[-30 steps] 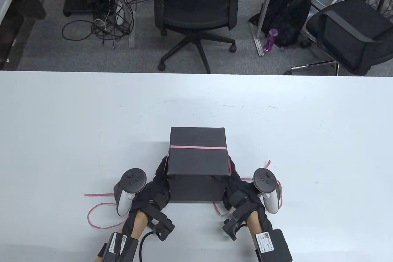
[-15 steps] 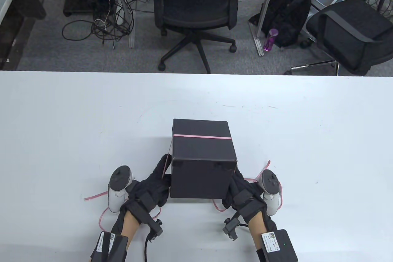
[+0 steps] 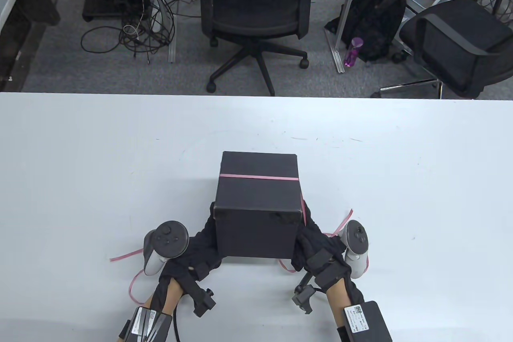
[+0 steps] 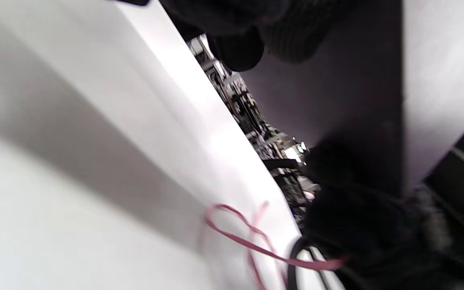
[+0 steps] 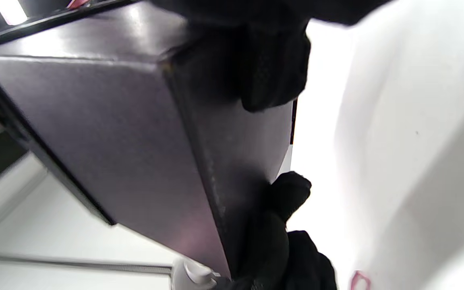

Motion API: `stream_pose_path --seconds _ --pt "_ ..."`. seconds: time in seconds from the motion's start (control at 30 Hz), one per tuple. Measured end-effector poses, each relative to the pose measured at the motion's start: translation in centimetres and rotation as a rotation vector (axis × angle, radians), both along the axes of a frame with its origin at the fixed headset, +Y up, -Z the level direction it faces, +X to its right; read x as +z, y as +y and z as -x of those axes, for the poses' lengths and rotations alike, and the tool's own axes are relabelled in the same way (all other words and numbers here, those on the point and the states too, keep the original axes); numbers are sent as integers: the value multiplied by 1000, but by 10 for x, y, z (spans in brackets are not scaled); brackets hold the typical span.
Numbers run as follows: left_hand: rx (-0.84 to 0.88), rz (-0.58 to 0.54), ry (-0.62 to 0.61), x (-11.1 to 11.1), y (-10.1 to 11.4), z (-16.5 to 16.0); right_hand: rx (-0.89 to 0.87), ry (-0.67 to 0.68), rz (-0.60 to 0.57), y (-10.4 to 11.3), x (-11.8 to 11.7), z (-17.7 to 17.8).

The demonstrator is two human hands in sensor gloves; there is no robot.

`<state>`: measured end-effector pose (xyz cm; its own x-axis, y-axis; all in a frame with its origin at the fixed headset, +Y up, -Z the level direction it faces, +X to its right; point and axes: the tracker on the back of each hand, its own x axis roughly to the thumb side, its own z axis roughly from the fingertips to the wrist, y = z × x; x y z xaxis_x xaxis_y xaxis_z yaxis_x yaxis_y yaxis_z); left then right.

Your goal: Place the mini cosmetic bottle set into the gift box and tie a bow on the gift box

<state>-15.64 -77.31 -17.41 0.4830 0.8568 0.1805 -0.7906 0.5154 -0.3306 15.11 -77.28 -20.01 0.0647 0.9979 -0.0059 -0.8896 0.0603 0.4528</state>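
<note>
While both hands, left hand [image 3: 202,243] and right hand [image 3: 310,243], clasp the tilted gift box [image 3: 256,205] near the surface's [image 3: 400,177] front edge, its pink ribbon [image 3: 259,177] could slide off, the loose ends being untied.

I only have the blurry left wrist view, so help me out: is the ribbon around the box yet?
Observer: Yes, a thin pink ribbon crosses the top of the black cardboard gift box once; no bow shows.
Operator: Is the right hand on it?
Observer: The right hand grips the box's right side.
Operator: Any slack over there?
Observer: One ribbon tail lies on the white table beside that hand's tracker.
</note>
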Motion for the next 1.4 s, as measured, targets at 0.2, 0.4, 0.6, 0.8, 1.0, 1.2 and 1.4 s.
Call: stream_pose_path --seconds 0.2,0.4,0.6,0.8,1.0,1.2,1.4 --pt "-251 -173 101 6 7 -6 430 37 -338 31 0 1" --pt "-436 -331 153 13 19 -17 813 -86 -613 48 12 11" --pt "-821 -600 197 24 34 -28 1251 -197 -940 54 27 30" --pt "-908 -645 239 24 42 -24 1406 -269 -1093 55 35 37" --pt "-912 -700 257 25 51 -16 1396 -288 -1116 58 34 35" --pt "-890 -754 266 29 65 -11 1371 -339 -1144 67 36 32" --pt "-788 -748 269 30 76 -4 1261 -329 -1064 78 35 27"
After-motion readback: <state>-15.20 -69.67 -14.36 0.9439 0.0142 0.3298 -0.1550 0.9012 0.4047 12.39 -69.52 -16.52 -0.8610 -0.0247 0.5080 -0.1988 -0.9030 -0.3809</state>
